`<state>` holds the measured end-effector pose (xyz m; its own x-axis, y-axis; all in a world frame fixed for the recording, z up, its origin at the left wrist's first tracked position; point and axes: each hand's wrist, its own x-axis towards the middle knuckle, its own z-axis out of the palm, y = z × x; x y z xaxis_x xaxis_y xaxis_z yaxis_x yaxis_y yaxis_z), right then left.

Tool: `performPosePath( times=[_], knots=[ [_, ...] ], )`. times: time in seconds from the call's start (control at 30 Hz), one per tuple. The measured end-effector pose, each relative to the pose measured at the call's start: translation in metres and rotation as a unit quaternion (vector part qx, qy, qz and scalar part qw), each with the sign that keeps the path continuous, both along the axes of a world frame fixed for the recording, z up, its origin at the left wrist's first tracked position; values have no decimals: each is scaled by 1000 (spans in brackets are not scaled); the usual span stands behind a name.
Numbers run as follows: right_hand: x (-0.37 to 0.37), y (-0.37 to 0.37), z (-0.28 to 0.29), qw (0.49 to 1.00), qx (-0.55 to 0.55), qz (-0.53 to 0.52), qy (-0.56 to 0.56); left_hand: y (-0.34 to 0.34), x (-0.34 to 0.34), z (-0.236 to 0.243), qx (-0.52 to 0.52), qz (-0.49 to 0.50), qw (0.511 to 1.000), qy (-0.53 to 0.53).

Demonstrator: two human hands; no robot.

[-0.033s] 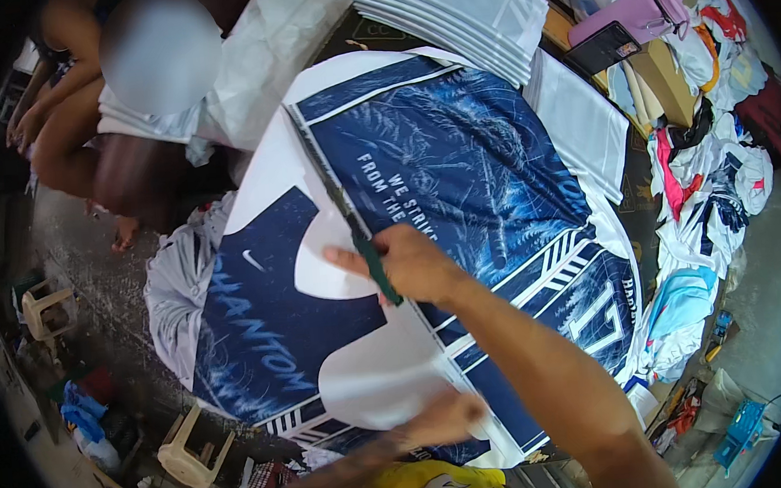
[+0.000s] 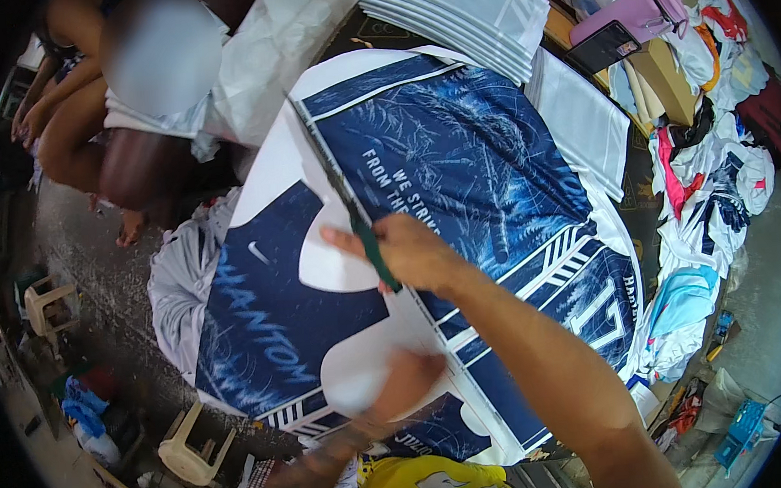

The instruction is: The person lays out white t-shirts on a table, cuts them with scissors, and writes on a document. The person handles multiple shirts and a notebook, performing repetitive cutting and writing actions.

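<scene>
A white fabric sheet printed with navy-blue jersey panels [image 2: 458, 165] lies spread on the work surface in front of me. My right hand [image 2: 405, 254] is closed around the dark green grip [image 2: 374, 253] of a long, thin, blade-like strip. The strip reaches away from me along the white seam between the left and right panels. Below and to its left, my left hand [image 2: 409, 382] is smeared by motion over a white gap [image 2: 350, 366] between the printed shapes. Its fingers cannot be made out.
Folded white fabric [image 2: 455, 19] is stacked at the far side. To the right are a pink bottle [image 2: 652, 8], a phone [image 2: 604, 47] and heaped cloth scraps [image 2: 685, 257]. Another person [image 2: 70, 132] sits at far left. Plastic stools [image 2: 191, 448] stand on the floor.
My left hand has moved up and to the left over the fabric. My right hand keeps its grip on the strip, almost in the same place.
</scene>
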<state>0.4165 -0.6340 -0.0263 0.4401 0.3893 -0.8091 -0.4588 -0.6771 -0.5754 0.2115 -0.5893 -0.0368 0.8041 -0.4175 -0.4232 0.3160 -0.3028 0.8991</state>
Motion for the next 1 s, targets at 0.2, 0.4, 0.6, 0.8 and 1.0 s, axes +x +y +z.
performPosePath(
  times=[0.2,0.4,0.6,0.8,1.0],
  knots=[
    [22,29,26,997,13,21,-77,131,34,-55,535,170,773,-295],
    [-96,-121,58,967,140,-95,-193,8,-195,-24,313,41,922,-225],
    [-366,-388,38,795,-368,-302,-377,20,17,49,361,277,851,-262],
    [-522,-482,18,736,-504,-320,-320,-149,-77,15,351,-164,809,-443],
    [-547,-456,9,709,-349,-366,-492,-121,-232,-19,397,-104,878,-248]
  ],
)
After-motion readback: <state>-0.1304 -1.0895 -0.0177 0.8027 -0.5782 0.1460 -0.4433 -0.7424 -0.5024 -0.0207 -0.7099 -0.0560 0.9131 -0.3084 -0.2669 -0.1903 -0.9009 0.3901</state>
